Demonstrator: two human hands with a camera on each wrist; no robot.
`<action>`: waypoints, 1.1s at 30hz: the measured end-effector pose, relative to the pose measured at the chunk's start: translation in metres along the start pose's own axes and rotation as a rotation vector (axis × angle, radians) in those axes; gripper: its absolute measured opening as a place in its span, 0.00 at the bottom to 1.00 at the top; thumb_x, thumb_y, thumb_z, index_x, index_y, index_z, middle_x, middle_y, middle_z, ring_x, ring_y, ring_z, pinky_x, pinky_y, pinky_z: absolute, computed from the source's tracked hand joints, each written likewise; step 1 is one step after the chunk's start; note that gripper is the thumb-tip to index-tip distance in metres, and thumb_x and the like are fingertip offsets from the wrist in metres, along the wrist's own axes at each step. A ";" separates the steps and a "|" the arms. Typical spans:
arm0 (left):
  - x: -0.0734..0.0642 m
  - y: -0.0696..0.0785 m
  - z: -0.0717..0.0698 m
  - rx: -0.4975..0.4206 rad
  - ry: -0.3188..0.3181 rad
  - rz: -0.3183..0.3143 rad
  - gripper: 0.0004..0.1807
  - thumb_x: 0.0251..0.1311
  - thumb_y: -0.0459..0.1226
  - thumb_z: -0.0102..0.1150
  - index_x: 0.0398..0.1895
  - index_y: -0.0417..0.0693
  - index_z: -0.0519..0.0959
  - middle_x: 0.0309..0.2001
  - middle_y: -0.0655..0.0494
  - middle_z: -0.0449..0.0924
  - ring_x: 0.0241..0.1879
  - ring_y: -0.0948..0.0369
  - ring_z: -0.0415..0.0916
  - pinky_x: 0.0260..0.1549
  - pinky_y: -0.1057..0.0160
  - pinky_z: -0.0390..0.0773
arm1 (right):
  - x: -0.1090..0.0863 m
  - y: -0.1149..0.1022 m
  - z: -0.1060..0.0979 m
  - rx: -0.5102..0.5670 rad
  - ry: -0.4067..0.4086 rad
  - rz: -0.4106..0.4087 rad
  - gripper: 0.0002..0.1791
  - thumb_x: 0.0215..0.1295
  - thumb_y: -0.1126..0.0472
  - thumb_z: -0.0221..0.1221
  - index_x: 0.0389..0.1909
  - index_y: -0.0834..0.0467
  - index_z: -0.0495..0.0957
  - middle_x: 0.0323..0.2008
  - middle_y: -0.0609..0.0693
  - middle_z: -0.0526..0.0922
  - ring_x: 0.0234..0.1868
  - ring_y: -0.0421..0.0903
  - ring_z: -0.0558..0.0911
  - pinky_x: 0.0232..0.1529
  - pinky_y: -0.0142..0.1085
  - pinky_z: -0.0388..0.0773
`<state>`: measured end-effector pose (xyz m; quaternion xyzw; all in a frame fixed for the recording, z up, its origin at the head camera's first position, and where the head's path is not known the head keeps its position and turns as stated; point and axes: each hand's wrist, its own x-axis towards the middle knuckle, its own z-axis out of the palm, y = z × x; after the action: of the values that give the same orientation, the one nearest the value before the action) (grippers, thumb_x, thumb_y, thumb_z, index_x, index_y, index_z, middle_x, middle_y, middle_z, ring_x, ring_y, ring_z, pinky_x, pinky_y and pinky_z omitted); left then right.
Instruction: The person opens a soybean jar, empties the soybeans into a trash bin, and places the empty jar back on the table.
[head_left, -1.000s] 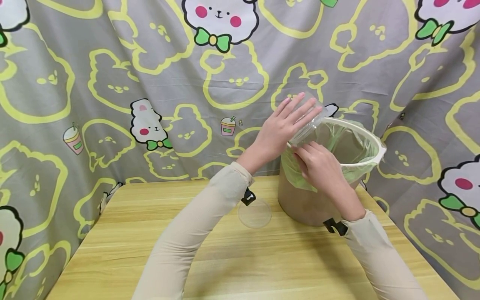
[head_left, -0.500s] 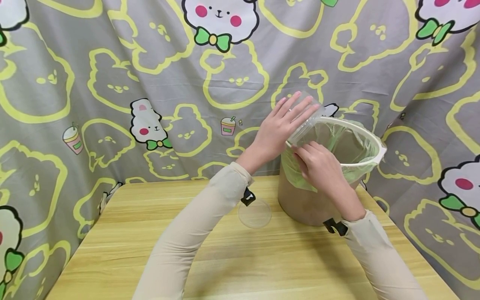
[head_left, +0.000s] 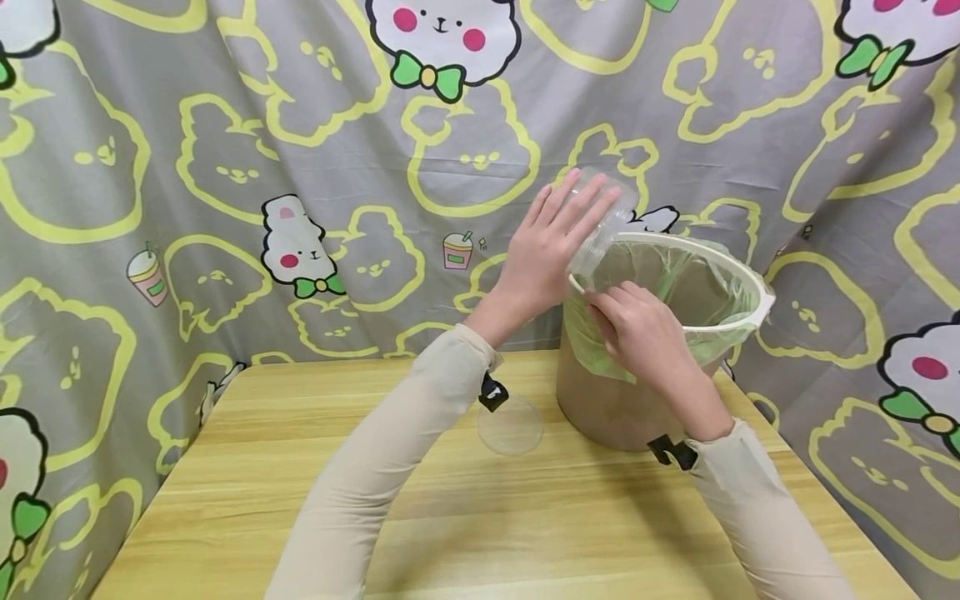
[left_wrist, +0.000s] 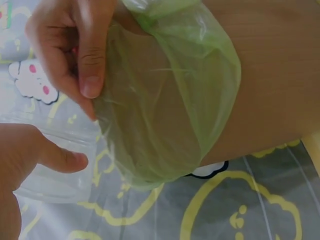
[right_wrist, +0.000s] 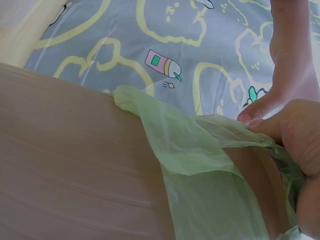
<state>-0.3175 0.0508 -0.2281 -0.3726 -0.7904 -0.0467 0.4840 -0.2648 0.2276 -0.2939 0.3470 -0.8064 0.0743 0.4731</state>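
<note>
Clear cup (head_left: 604, 218) gripped in left hand (head_left: 551, 246), tipped mouth-down over the bin's (head_left: 637, 400) near-left rim; right hand (head_left: 637, 333) just below, pinching green liner (head_left: 600, 354).

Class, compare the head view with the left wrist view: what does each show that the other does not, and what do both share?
Only the head view shows the wooden table, the clear round lid lying on it, both sleeves and the bin's white rim.

Only the left wrist view shows, close up, the right hand pinching the liner's edge between thumb and fingers.

Both show the left hand holding the clear plastic cup, the green bag liner, the brown bin and the cartoon curtain.
</note>
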 end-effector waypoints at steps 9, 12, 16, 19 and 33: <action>-0.010 -0.012 -0.017 -0.124 0.015 -0.129 0.49 0.49 0.25 0.68 0.78 0.53 0.63 0.79 0.55 0.60 0.81 0.52 0.50 0.81 0.58 0.43 | 0.003 -0.001 0.000 0.035 -0.018 0.018 0.07 0.62 0.73 0.64 0.41 0.69 0.85 0.25 0.57 0.81 0.27 0.55 0.76 0.29 0.44 0.74; -0.017 -0.018 -0.024 -0.156 0.010 -0.173 0.57 0.42 0.34 0.81 0.79 0.52 0.61 0.79 0.55 0.60 0.81 0.53 0.49 0.81 0.57 0.45 | 0.003 -0.001 0.000 0.042 -0.022 0.022 0.07 0.62 0.74 0.65 0.41 0.69 0.85 0.25 0.57 0.81 0.27 0.55 0.75 0.29 0.44 0.74; -0.027 -0.028 -0.032 -0.240 0.036 -0.240 0.62 0.35 0.39 0.86 0.78 0.51 0.62 0.78 0.54 0.61 0.81 0.53 0.50 0.81 0.57 0.47 | 0.003 -0.002 0.000 0.042 -0.027 0.022 0.08 0.62 0.73 0.65 0.42 0.69 0.85 0.24 0.57 0.81 0.27 0.55 0.75 0.30 0.44 0.74; -0.038 -0.035 -0.034 -0.341 0.077 -0.286 0.65 0.29 0.39 0.89 0.77 0.49 0.63 0.77 0.52 0.63 0.80 0.53 0.52 0.80 0.60 0.50 | 0.003 -0.002 0.000 0.036 -0.029 0.022 0.08 0.62 0.73 0.65 0.42 0.68 0.85 0.25 0.57 0.81 0.27 0.54 0.75 0.30 0.44 0.74; -0.102 -0.063 -0.039 -0.702 0.048 -0.634 0.68 0.24 0.41 0.91 0.78 0.60 0.63 0.76 0.61 0.64 0.74 0.60 0.62 0.70 0.50 0.69 | 0.001 -0.003 -0.001 0.022 -0.027 0.041 0.09 0.62 0.73 0.64 0.43 0.68 0.85 0.27 0.58 0.84 0.29 0.55 0.77 0.32 0.45 0.75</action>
<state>-0.3030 -0.0670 -0.2706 -0.2527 -0.7902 -0.4650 0.3090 -0.2625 0.2255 -0.2927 0.3363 -0.8188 0.0881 0.4568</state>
